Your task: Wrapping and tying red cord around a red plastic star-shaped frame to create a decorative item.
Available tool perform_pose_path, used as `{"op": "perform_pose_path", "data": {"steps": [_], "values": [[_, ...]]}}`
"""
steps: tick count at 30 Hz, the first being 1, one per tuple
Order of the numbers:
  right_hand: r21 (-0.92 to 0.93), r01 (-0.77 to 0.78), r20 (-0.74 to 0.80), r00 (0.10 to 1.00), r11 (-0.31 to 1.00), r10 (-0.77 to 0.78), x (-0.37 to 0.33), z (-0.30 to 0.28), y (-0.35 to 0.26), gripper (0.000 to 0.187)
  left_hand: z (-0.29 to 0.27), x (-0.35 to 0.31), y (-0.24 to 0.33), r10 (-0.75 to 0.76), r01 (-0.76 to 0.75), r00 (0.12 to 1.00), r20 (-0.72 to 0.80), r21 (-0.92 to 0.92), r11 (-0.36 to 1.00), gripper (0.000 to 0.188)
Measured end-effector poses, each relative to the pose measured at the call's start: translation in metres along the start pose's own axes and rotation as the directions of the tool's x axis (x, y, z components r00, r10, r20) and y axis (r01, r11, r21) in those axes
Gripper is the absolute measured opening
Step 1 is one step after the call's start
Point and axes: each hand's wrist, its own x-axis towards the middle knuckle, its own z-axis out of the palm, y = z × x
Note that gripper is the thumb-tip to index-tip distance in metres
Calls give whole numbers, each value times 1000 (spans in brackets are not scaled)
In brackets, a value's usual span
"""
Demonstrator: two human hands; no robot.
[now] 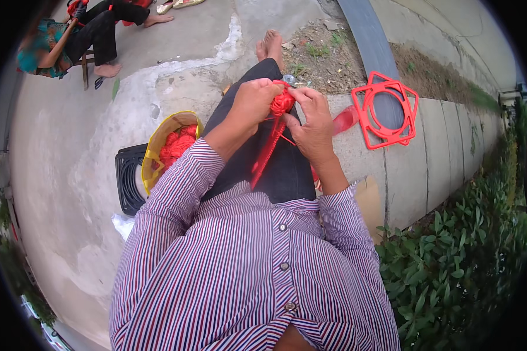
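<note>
Over my lap, my left hand [252, 103] pinches the left side of a small, rounded red bundle [282, 104] of shiny cord or ribbon. My right hand [311, 124] grips its right side, with thumb and fingers bent against it. A long, narrow red strip with a netted look [267, 153] trails from the bundle down over my dark trousers [231, 117]. Thin red strands cross just below my fingers. The exact make of the bundle is too small to tell, and my fingers partly cover it.
Left of my legs stands a yellow bag [150, 153] of red bundles [178, 143], beside a black plastic frame [129, 184]. Red plastic frames [366, 117] and a translucent red object [345, 120] lie at right. Another person [70, 47] sits far left; shrubs [445, 263] grow near right.
</note>
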Motion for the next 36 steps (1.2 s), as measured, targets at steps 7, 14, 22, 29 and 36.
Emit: {"op": "perform_pose_path", "data": {"steps": [7,14,22,29,36], "values": [[701,-326,112,929,634,354,-12,-22,-4,25,4,-5,7,-224,279,941,255,-202,939,26],[982,-188,178,943,11,281,-69,-102,-8,33,6,9,-9,-413,417,867,279,49,908,22],[990,-122,68,847,68,528,-138,-135,32,37,3,13,-29,-414,474,833,366,-87,876,10],[929,-366,328,745,-55,580,-107,-79,28,40,19,-62,-20,552,-642,760,343,527,557,27],[741,-670,658,708,-50,254,-72,-39,12,52,18,-64,8,41,160,852,523,-332,930,33]]}}
